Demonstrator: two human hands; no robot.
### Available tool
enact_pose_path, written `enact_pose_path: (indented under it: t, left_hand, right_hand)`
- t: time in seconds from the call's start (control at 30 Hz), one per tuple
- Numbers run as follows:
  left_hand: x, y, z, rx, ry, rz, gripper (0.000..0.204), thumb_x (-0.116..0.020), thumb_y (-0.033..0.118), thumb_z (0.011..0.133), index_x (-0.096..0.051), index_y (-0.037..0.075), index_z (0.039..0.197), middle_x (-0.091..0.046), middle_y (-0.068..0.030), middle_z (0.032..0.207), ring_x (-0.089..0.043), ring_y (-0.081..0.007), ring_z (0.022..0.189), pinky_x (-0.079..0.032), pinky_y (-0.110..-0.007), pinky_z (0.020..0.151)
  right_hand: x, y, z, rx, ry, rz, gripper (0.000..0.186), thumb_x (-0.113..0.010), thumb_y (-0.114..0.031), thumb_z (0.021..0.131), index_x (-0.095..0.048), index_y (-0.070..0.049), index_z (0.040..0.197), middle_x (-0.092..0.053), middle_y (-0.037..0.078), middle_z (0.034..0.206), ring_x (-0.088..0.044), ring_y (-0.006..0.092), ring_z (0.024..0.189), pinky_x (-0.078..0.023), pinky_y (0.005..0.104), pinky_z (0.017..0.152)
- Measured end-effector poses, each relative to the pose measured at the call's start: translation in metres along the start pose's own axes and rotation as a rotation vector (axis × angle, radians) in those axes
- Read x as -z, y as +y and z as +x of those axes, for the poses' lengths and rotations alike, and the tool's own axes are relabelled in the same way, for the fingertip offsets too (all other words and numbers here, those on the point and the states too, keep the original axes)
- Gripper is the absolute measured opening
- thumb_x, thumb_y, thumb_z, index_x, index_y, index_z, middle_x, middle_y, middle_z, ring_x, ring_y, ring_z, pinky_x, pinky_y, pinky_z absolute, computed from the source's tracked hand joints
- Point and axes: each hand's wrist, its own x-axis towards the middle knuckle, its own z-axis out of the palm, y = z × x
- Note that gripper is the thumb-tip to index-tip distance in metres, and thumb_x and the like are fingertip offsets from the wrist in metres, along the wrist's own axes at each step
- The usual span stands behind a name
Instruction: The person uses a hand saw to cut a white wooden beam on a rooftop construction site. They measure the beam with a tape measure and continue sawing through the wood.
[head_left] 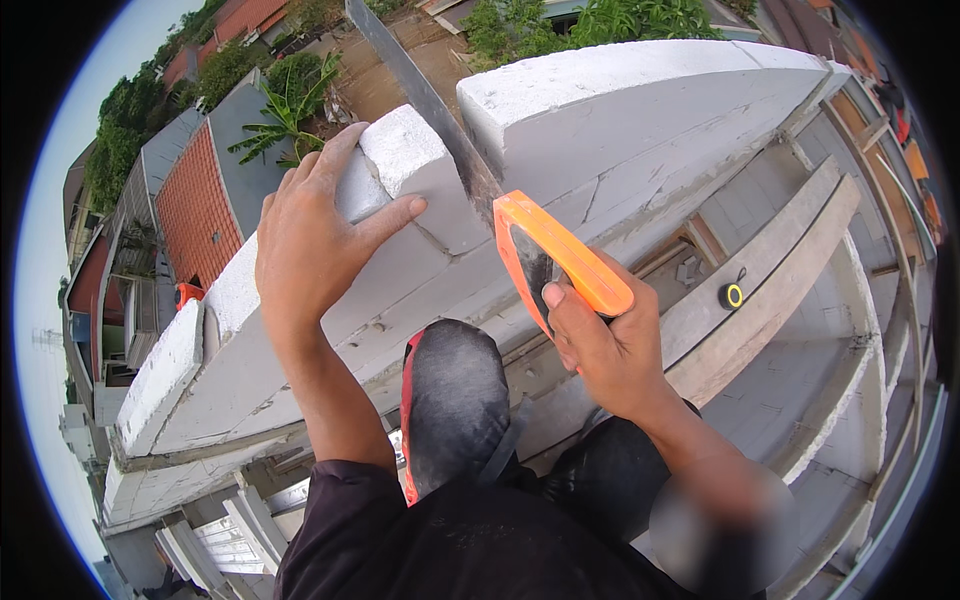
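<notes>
My left hand point(318, 225) grips the top edge of a white lightweight block point(408, 150) in the wall, fingers over its far side and thumb on its near face. My right hand point(605, 345) is closed round the orange-and-black handle of a hand saw point(540, 255). The saw's long grey blade sits in a gap in the wall's top, between that block and a longer white block point(625, 120) to the right, and its tip sticks out beyond the wall. A crack runs across the held block's top.
Below the wall, wooden planks point(750, 260) carry a round yellow-and-black tape measure point(731, 296). My dark-clad knee point(455, 400) is against the wall's near side. Concrete ledges point(850, 370) lie below at right. Roofs point(205, 195) and trees show beyond, with a drop past the wall.
</notes>
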Motion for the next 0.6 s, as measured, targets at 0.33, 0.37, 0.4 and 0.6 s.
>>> enact_pose_path:
  t: [0.33,0.37,0.4,0.6]
  left_hand:
    - [-0.002,-0.001,0.0,-0.002,-0.004,-0.005,0.092,-0.087,0.062,0.073,-0.065,0.008,0.145,-0.073,-0.0204,0.128,-0.07,-0.0381,0.118,-0.052,-0.048,0.102]
    - [-0.001,0.002,0.0,0.011,-0.02,0.005,0.093,-0.087,0.061,0.073,-0.064,0.008,0.146,-0.072,-0.0217,0.132,-0.07,-0.0392,0.12,-0.053,-0.049,0.103]
    - [-0.001,0.002,0.0,0.01,-0.011,0.0,0.092,-0.087,0.062,0.073,-0.065,0.008,0.145,-0.073,-0.0203,0.128,-0.07,-0.0379,0.118,-0.052,-0.048,0.102]
    - [-0.002,-0.002,-0.002,-0.004,0.033,0.018,0.09,-0.086,0.063,0.074,-0.066,0.008,0.142,-0.075,-0.0172,0.121,-0.07,-0.0349,0.115,-0.05,-0.047,0.1]
  right_hand:
    - [-0.012,-0.013,-0.014,0.342,0.149,-0.112,0.019,-0.068,-0.003,0.099,-0.064,0.009,0.113,-0.059,0.004,0.076,-0.054,0.0068,0.061,-0.042,0.025,0.055]
    - [-0.013,-0.01,-0.011,0.294,0.13,-0.079,0.019,-0.067,-0.004,0.1,-0.064,0.009,0.113,-0.058,0.003,0.076,-0.052,0.0057,0.062,-0.041,0.0246,0.056]
    - [-0.011,-0.004,-0.006,0.163,0.074,-0.046,0.019,-0.066,-0.005,0.101,-0.064,0.009,0.114,-0.057,0.001,0.076,-0.05,0.0047,0.063,-0.04,0.0244,0.056]
    - [-0.004,-0.039,0.003,0.072,0.02,-0.041,0.022,-0.067,-0.016,0.107,-0.063,0.005,0.114,-0.055,-0.002,0.076,-0.044,0.002,0.066,-0.037,0.024,0.057]
